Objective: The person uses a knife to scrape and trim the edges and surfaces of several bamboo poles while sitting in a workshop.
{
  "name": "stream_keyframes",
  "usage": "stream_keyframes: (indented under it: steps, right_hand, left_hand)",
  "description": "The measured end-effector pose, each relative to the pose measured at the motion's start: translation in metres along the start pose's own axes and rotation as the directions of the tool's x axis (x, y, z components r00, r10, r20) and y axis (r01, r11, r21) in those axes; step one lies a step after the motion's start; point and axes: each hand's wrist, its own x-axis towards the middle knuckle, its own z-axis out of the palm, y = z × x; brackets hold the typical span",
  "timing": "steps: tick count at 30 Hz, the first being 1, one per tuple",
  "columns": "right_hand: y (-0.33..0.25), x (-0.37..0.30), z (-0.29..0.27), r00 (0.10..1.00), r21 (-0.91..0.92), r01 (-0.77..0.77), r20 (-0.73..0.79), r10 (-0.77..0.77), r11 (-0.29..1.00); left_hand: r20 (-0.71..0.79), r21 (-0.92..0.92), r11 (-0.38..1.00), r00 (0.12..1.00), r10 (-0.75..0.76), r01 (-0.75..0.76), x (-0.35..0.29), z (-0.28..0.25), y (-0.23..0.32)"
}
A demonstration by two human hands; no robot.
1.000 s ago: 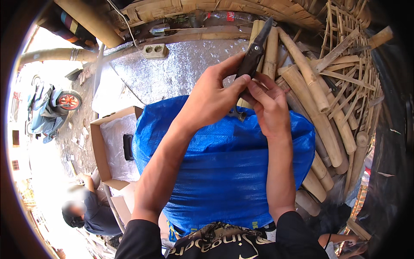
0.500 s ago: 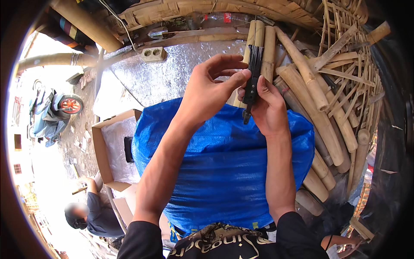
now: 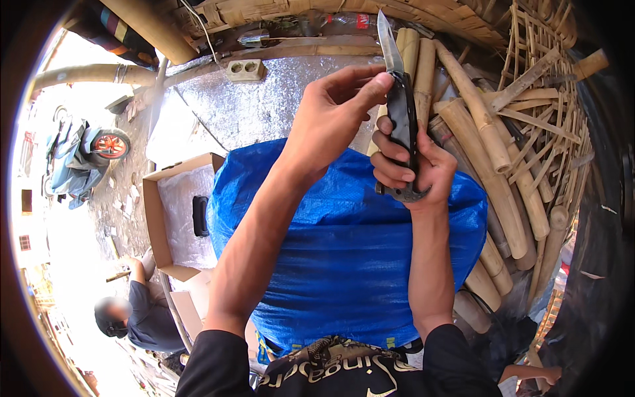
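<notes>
A folding knife [image 3: 399,109] with a black handle stands upright in front of me, its silver blade swung out and pointing away. My right hand [image 3: 430,173] grips the handle, fingers wrapped round its left side and thumb on the right. A dark curved end shows at the bottom of that grip. With thumb and fingers pinched together, my left hand [image 3: 324,122] touches the knife where the blade meets the handle. Both hands are above the far part of a bulging blue tarpaulin bundle [image 3: 331,264] in front of my body.
Bamboo poles [image 3: 476,132] and split strips are piled at the right. An open cardboard box [image 3: 155,225] with a black object inside lies left of the bundle. Beyond are a power socket block [image 3: 245,70] and a silvery sheet [image 3: 278,99]. Another person [image 3: 152,317] sits lower left.
The knife was folded; now its blade is out. My right hand has shifted its grip round the handle, and my left hand has moved slightly away from me, to the blade's base.
</notes>
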Motion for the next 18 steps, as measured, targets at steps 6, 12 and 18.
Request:
stream_keyframes:
  steps: [6, 12, 18]
  right_hand:
    - [-0.007, -0.005, -0.009, 0.945, 0.278, -0.252, 0.278, 0.173, 0.927]
    - [-0.008, -0.009, -0.013, 0.842, 0.268, -0.388, 0.493, 0.22, 0.882]
    - [-0.001, -0.006, -0.014, 0.874, 0.221, -0.359, 0.422, 0.243, 0.907]
  left_hand:
    - [0.083, -0.101, 0.992, 0.993, 0.08, -0.071, -0.001, 0.003, 0.004]
    - [0.197, -0.296, 0.952, 0.97, 0.139, -0.076, -0.008, -0.002, 0.015]
    - [0.137, -0.117, 0.987, 0.982, 0.13, -0.114, -0.014, -0.008, 0.02]
